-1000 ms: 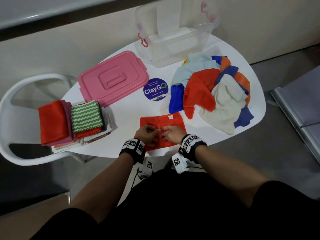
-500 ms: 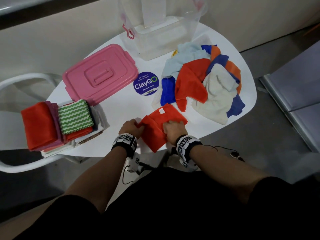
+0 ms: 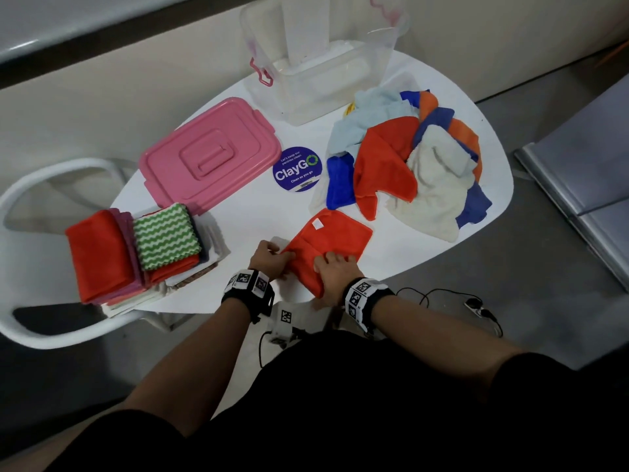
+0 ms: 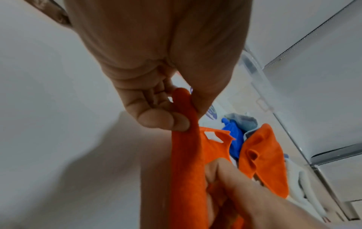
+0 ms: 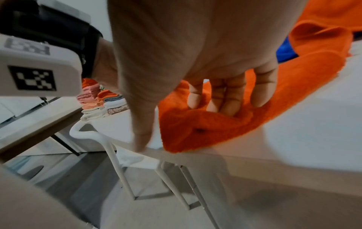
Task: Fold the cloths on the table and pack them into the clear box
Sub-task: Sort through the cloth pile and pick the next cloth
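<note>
left hand (image 4: 156,93) pinching orange cloth (image 3: 335,240), corner hidden

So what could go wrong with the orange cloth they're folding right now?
The orange cloth lies at the very edge of the table, with a corner hanging over it, so it might slip off. The left hand pinches only one edge while the right hand presses flat; the fold could come out crooked. The loose pile of cloths is close, so a cloth there might get dragged along.

On the desk (image 3: 238,301), the box (image 3: 323,73) stood at twelve o'clock, lid (image 3: 211,158) at ten, pile (image 3: 408,158) at two, stack (image 3: 136,250) at nine, cloth (image 3: 330,240) at six.
</note>
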A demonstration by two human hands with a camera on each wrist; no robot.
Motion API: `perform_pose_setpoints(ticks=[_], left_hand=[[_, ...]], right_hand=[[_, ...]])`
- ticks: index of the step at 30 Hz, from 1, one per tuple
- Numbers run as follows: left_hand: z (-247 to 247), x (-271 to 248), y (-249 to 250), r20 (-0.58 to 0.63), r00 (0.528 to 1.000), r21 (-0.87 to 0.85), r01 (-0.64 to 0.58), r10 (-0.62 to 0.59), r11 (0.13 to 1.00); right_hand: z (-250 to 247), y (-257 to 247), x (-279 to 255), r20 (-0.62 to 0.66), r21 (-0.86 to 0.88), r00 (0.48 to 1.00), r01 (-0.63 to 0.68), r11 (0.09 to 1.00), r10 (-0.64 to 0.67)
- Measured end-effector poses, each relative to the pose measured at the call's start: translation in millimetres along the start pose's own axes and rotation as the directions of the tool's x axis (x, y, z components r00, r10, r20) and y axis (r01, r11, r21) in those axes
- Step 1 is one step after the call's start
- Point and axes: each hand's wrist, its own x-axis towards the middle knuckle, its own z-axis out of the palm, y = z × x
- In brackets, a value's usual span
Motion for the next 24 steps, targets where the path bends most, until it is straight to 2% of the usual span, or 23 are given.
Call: perform_pose_setpoints(ticks=[3,6,9,11,13,21,23,24], left_hand=[[-2,-2,14,0.138,0.983,-0.078,-0.112,0.122,0.991],[-9,-1,24,0.239,0.929,0.07,-0.305,0.281,0.95],[-9,0,41,0.327,0.877,0.22,-0.433,0.352,0.874],[-4,3,50,0.344,0.879,0.319,-0.44,0.331,0.839],[3,9,55,0.325,0.895,0.334,-0.411,0.306,0.848],[34,27,74,0.198,0.934,0.183,-0.332,0.296,0.926],[39,33,71,0.174,0.946,0.308,-0.316,0.274,0.897],[41,37,67,0.168,0.944,0.419,-0.329,0.283,0.847]], right_hand=[[-6,0,4,-0.08,0.048,0.996,-0.032,0.998,0.036],[-25,16,5,-0.068,0.285,0.995,-0.049,0.957,0.071],[-38,41,7,-0.017,0.512,0.996,-0.068,0.856,0.09],[-45,54,10,-0.003,0.595,0.993,-0.093,0.798,0.117],[-50,66,13,0.004,0.64,0.985,-0.136,0.756,0.174],[-54,102,28,0.114,0.741,0.953,-0.27,0.614,0.28],[-55,108,32,0.134,0.722,0.947,-0.295,0.626,0.291],[-55,111,33,0.142,0.704,0.946,-0.303,0.642,0.291]])
